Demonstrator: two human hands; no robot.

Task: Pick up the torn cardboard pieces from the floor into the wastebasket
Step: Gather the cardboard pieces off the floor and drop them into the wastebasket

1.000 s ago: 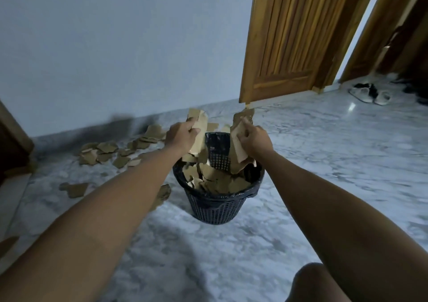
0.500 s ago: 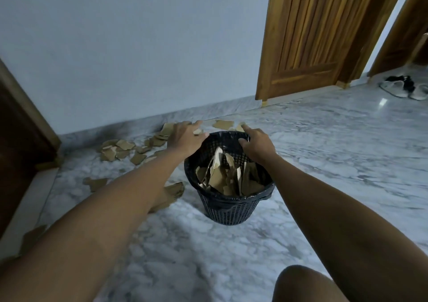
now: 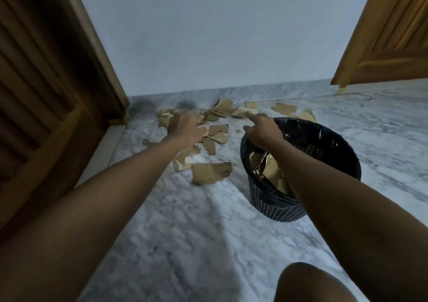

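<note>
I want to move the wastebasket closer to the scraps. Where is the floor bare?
Bare marble floor lies between the forearms, below the big cardboard piece. It is crowded with cardboard pieces along the wall, left of the wastebasket.

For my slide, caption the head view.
Both hands reach toward torn brown cardboard pieces beside the black mesh wastebasket.

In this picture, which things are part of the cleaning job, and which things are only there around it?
Part of the job:
- torn brown cardboard pieces on the floor
- black mesh plastic wastebasket, some pieces already inside
- left hand and right hand, reaching to the scattered pieces

Only around:
- dark wooden door on the left
- lighter wooden door on the right
- grey marble floor
</note>
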